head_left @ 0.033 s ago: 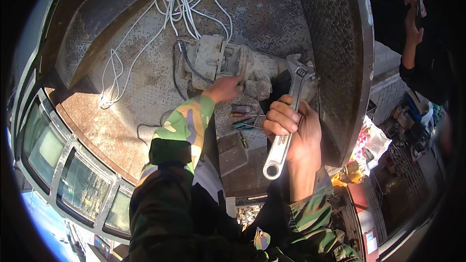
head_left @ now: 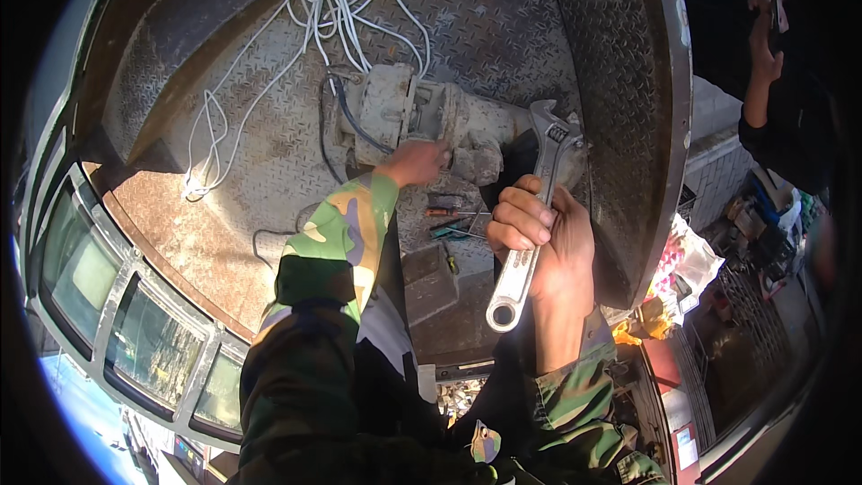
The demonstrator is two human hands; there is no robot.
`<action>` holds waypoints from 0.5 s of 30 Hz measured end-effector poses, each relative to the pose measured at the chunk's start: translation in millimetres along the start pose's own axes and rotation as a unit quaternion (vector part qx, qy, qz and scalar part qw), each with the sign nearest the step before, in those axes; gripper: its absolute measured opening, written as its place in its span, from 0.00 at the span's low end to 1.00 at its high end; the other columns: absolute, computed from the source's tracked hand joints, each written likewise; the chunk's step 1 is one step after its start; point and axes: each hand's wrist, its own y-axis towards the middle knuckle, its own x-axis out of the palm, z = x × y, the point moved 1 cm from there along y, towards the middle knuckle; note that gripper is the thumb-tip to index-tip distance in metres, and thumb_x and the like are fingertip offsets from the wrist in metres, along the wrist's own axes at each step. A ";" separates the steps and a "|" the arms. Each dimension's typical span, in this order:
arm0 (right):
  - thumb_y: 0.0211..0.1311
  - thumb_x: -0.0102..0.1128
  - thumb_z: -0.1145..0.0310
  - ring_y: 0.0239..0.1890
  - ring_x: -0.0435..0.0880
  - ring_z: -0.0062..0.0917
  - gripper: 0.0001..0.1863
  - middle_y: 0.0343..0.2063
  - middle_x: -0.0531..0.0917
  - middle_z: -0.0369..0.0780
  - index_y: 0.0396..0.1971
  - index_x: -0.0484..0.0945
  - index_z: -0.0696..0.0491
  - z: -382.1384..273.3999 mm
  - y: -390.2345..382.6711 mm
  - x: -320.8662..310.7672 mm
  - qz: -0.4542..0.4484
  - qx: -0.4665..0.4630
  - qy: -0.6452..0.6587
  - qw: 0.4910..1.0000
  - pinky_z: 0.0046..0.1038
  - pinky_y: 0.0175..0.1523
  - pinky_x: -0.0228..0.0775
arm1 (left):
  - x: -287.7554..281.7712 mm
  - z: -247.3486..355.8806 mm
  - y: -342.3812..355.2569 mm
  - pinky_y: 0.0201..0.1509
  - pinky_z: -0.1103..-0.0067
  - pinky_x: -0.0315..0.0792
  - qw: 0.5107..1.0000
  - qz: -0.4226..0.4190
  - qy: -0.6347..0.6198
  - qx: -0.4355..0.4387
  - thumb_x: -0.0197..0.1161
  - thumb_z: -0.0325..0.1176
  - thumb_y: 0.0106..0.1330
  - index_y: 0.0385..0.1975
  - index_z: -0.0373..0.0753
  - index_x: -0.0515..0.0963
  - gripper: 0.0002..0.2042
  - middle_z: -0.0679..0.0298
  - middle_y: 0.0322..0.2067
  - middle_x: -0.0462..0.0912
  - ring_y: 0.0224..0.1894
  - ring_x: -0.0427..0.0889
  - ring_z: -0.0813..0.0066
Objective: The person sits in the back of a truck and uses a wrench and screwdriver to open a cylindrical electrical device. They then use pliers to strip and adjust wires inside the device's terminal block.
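Note:
My right hand (head_left: 558, 238) is closed around the handle of a silver adjustable wrench (head_left: 548, 160). The wrench slants upward, its jaw at the top and its holed end below my fist. A dirty grey pump with a motor-like body (head_left: 388, 108) lies on the metal floor. My left hand (head_left: 416, 163) is at the near side of its middle gap, fingers curled against it. The fingertips are partly hidden, so what they pinch cannot be made out. The wrench jaw overlaps the pump's right end in the picture; whether they touch cannot be told.
Coiled white cable (head_left: 325, 0) lies beyond the pump, and a dark cable (head_left: 355, 124) runs along it. Screwdrivers (head_left: 442, 212) lie between my arms. A curved steel wall (head_left: 620, 108) rises on the right. Beyond it, another person's hand (head_left: 766, 63) holds a dark phone-like object.
My left hand's fingers shift very slightly at the pump. My right hand and the wrench stay where they were.

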 end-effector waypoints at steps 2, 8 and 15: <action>0.84 0.35 0.59 0.16 0.60 0.18 0.21 0.18 0.65 0.30 0.33 0.73 0.52 1.0 1.5 -1.1 0.004 0.002 -0.001 1.000 0.28 0.26 0.56 | -6.7 -1.3 16.1 0.60 0.53 0.76 0.996 -0.070 0.026 -0.050 0.55 0.51 0.80 0.62 0.36 0.79 0.25 0.39 0.51 0.87 0.56 0.84 0.35; 0.83 0.37 0.60 0.16 0.61 0.19 0.19 0.18 0.65 0.31 0.33 0.73 0.53 1.9 3.6 -4.4 0.000 0.009 0.001 1.000 0.28 0.26 0.56 | -2.1 -6.5 9.5 0.60 0.53 0.76 0.999 0.005 -0.045 0.018 0.56 0.52 0.80 0.57 0.34 0.83 0.25 0.38 0.52 0.87 0.56 0.84 0.36; 0.83 0.36 0.60 0.16 0.61 0.19 0.20 0.18 0.65 0.31 0.34 0.74 0.54 4.1 4.6 -5.1 -0.011 -0.001 -0.003 1.000 0.28 0.26 0.56 | -14.6 -1.2 10.8 0.63 0.55 0.76 0.997 -0.067 0.015 -0.020 0.58 0.55 0.78 0.63 0.38 0.82 0.27 0.41 0.56 0.86 0.60 0.84 0.39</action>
